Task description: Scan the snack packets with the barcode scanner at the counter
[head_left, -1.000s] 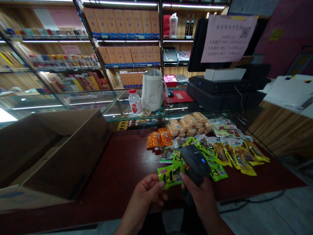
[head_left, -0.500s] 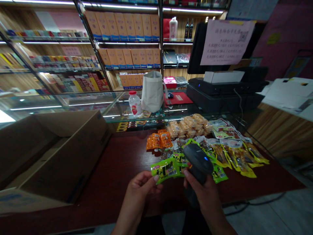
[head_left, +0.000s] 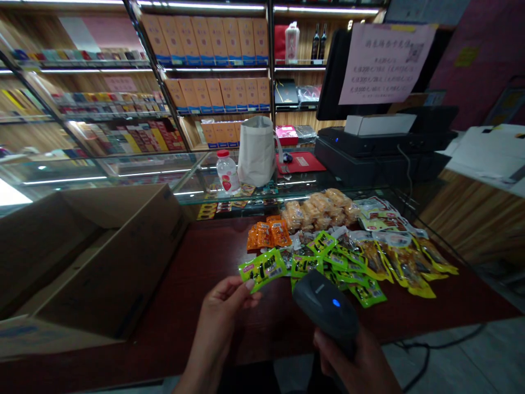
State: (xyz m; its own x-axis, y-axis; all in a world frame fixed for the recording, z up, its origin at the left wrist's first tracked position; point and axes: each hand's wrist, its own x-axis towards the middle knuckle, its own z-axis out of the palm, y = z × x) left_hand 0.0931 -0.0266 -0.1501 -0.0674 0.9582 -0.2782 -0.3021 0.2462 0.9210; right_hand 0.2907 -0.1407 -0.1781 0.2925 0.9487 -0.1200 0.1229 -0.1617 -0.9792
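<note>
Well, from where I stand the little green packet (head_left: 262,270) looks as though it weighs next to nothing: a glossy pouch, probably soft through the middle, with flat edges just stiff enough to keep it from drooping. That shiny film could be slippery, I'd say, so a firm pinch at the edge suits it better than a squeeze across the face, which might crumple it. The left hand (head_left: 223,306) has it that way, thumb on top and fingers curled underneath, drawn together on the near edge with only the film between them. It juts out past the fingertips, tilted, printed face up, nearer the person than the orange packets (head_left: 268,234) and just beside the loose heap of other green packets (head_left: 348,261) to its right. The right hand (head_left: 355,358) is wrapped round the handle of a dark scanner (head_left: 324,303); part of the grip is hidden, so I can't tell how every finger sits. The scanner looks rigid and a good deal heavier than the pouch, best held by that handle. Its head lies to the right of the pinched packet and apart from it, above the dark red counter (head_left: 200,279).
</note>
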